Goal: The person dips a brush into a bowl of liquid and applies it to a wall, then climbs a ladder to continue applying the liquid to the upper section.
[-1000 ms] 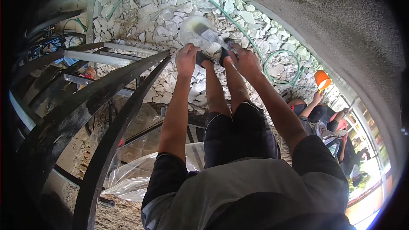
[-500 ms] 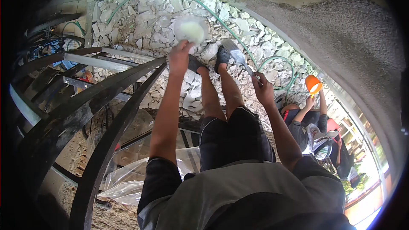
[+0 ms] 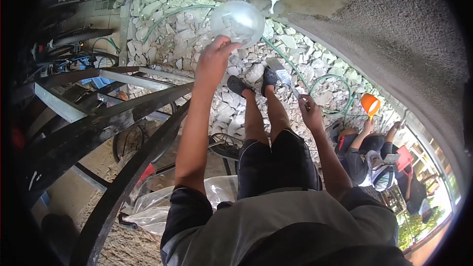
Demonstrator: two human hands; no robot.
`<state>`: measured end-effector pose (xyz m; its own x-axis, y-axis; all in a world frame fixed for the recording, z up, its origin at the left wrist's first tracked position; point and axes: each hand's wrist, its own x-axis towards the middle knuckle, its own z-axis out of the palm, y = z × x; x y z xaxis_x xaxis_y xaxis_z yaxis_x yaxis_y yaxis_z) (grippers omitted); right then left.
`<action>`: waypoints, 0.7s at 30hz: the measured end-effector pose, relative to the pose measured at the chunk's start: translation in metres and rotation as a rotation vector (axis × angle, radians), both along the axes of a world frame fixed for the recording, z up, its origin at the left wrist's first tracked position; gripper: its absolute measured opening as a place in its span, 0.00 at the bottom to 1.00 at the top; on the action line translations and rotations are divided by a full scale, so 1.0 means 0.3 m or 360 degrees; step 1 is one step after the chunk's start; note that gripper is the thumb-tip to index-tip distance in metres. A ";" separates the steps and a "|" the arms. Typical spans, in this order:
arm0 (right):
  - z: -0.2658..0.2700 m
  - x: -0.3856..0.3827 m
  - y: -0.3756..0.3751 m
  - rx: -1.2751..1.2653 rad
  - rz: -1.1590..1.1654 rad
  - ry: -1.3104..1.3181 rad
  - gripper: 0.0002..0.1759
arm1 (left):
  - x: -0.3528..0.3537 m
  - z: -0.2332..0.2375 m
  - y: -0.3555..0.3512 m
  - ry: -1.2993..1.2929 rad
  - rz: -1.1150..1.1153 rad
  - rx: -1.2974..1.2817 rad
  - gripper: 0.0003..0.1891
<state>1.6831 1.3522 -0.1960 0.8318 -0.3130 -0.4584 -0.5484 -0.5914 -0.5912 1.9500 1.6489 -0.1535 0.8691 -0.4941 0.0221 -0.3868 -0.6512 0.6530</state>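
Note:
My left hand (image 3: 213,64) is closed on the rim of a clear round plastic bowl (image 3: 238,22), held out and tilted near the foot of the wall. Two white splashes (image 3: 275,2) show against the wall just beyond the bowl. Lower and to the right, my right hand (image 3: 310,112) grips the handle of a flat paintbrush (image 3: 282,74), its pale bristles pointing away from me. Below the brush are my feet in dark clogs (image 3: 238,85), standing on broken rubble.
Rubble (image 3: 182,39) covers the ground, crossed by a green hose (image 3: 351,91). A concrete wall (image 3: 394,44) runs along the right. Dark metal frames (image 3: 108,123) and clear plastic sheeting (image 3: 162,207) lie left. Another person holds an orange dipper (image 3: 369,104); bicycles (image 3: 93,61) stand behind.
My left hand has swung the bowl up and toward the wall; its whitish contents no longer show, and white splashes appear beyond it. The view has shifted slightly; the paintbrush stays in my right hand.

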 end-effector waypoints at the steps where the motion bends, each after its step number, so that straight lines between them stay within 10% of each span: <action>1: -0.015 -0.011 0.001 0.0000 -0.0008 0.0011 0.12 | -0.046 -0.030 0.007 -0.0012 0.0057 0.0001 0.20; 21: -0.213 -0.167 -0.002 -0.0023 -0.0176 0.0357 0.20 | -0.501 -0.305 0.101 0.0236 0.0504 -0.0024 0.21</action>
<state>1.6330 1.3516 -0.2600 0.6699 -0.4046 -0.6225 -0.7269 -0.5279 -0.4392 1.7998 1.6791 -0.2451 0.9735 -0.2000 -0.1106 -0.0674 -0.7137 0.6972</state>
